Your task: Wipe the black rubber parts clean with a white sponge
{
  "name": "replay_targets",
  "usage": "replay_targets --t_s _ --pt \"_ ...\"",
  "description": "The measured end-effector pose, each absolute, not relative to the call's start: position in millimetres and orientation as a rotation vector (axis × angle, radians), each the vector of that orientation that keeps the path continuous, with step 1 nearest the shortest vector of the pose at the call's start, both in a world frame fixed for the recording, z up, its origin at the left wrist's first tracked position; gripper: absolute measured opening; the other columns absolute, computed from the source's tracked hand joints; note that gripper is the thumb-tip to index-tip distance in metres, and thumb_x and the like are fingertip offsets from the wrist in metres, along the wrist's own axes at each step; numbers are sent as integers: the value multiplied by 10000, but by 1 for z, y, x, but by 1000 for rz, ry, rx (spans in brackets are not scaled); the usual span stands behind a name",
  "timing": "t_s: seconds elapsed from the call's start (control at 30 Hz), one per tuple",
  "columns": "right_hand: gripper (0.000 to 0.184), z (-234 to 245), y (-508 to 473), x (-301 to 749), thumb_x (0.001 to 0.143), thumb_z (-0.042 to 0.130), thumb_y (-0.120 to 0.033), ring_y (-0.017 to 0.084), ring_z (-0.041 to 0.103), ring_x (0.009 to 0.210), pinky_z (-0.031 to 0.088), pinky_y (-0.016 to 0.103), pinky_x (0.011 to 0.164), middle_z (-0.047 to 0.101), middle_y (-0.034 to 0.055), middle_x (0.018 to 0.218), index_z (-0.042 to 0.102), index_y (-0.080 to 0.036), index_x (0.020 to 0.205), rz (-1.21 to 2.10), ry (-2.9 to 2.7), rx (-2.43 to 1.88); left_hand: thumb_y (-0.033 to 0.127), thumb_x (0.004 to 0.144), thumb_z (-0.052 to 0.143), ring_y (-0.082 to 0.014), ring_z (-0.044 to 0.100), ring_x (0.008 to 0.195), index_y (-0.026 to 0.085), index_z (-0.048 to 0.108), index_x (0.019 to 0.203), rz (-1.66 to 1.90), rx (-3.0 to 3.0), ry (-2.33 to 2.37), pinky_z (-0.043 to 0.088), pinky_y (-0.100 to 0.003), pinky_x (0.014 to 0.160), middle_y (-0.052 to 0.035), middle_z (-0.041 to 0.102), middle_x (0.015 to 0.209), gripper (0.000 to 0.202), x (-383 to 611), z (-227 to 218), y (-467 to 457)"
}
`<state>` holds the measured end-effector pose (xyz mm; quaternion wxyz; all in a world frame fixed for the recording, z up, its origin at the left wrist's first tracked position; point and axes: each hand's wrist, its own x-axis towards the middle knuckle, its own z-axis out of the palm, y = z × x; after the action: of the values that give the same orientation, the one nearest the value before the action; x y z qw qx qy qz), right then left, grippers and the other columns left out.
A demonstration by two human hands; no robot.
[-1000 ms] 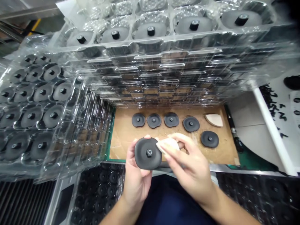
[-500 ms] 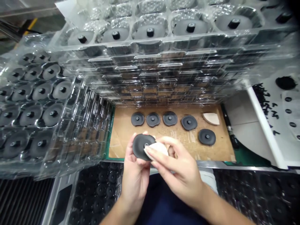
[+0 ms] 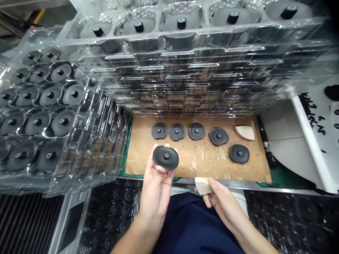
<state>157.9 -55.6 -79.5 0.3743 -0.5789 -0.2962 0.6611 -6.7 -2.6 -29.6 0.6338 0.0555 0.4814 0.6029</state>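
Note:
My left hand (image 3: 157,183) is closed around the edge of a black oval disc (image 3: 169,161), whose small central stub faces up. It is held just above the front part of the cardboard sheet (image 3: 185,167). To the right and lower, in front of the table edge, my right hand (image 3: 222,197) pinches a cream-coloured wedge-shaped pad (image 3: 202,186) between thumb and fingers. The pad and the disc are apart. Several like discs lie on the cardboard, among them one disc (image 3: 196,135) in the back row and another disc (image 3: 235,157) at the right.
A second cream pad (image 3: 245,133) lies at the cardboard's back right. Tall stacks of clear plastic trays holding discs rise behind (image 3: 182,54) and at the left (image 3: 79,116). A white panel (image 3: 314,141) bounds the right side, beside a black pen-like object (image 3: 265,144).
My right hand has drawn the cream pad off the disc, down and to the right. My left hand still holds the disc, now tilted differently. The view has shifted slightly.

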Motion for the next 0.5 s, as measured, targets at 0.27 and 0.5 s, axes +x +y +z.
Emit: replay_targets --t_s 0.27,0.5 --pt "284 -24 -2 146 791 654 -384 155 625 781 506 226 599 676 36 949 631 -221 1023 1399 -960 -1402 310 628 798 -199 628 1014 267 600 1151 1293 166 1041 519 -279 851 -57 653 1165 560 1 -25 -11" --pt "175 20 8 120 889 447 -127 164 595 712 432 321 669 698 60 859 602 -134 972 830 -1998 -1054 143 631 774 -150 674 893 286 656 1041 1180 166 1023 537 -209 775 16 718 989 450 0 -19 -19"
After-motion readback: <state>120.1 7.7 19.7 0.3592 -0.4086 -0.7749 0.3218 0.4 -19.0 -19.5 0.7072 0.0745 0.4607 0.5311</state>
